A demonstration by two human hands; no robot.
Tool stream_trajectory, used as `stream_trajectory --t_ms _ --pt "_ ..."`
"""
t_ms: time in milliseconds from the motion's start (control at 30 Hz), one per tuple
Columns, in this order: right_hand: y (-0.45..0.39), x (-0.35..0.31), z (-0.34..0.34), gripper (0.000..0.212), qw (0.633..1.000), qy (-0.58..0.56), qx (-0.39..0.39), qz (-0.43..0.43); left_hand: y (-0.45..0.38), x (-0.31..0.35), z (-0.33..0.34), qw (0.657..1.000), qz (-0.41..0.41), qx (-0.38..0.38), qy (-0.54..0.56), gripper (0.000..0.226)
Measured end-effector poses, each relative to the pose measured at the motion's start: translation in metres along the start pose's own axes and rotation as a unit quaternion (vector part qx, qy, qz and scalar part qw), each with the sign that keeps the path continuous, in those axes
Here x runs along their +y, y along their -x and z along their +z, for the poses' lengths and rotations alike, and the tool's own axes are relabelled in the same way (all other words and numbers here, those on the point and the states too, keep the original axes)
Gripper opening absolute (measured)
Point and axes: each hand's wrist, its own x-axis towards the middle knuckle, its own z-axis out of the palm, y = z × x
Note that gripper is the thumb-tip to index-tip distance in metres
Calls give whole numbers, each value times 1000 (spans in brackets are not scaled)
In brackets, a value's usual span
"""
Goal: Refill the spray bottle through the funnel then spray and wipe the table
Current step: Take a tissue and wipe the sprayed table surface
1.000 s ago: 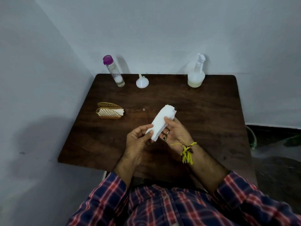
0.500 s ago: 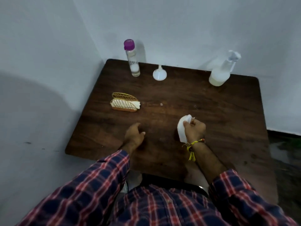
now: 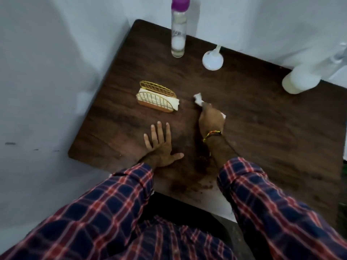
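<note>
On the dark table (image 3: pixel 262 128): two bottles, one funnel (image 3: pixel 212 60); right hand (image 3: pixel 211 121) grips a tissue (image 3: pixel 198 98), left hand (image 3: pixel 159 145) flat.

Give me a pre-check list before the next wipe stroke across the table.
1. Tissue gripped under right hand: ok.
2. Left hand flat on the table, clear of the wiping hand: ok.
3. Napkin holder close to the tissue on its left, not touching: ok, but tight.
4. Funnel and purple-capped bottle standing at the far edge, out of the stroke: ok.
5. Spray bottle upright at far right: ok.
6. Table wet with spray: cannot tell.
</note>
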Motion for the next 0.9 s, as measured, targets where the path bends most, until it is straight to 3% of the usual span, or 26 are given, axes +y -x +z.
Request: stream_trajectory --t_ms 133,233,367,433,600,667,833,900 --pt "33 4 30 43 990 19 -90 -104 -1 -1 3 1000 1 6 14 125" --pt "65 37 26 43 985 44 -80 -145 0 1 0 1000 5 -1 22 125" --pt "29 56 21 55 998 30 -51 -23 2 3 -7 999 0 -28 20 124" --pt "4 45 25 60 997 37 -67 -23 2 3 -7 999 -2 -30 18 123" --pt "49 22 25 64 968 35 -184 -168 5 5 -8 999 -5 -28 17 114" --pt "86 43 21 64 965 26 -163 -201 4 6 -9 999 -7 -30 21 112" --pt "62 66 26 54 995 19 -82 -50 4 5 -9 999 -4 -35 18 109" --pt "42 47 28 55 994 29 -88 -63 2 8 -6 999 -21 -20 21 96"
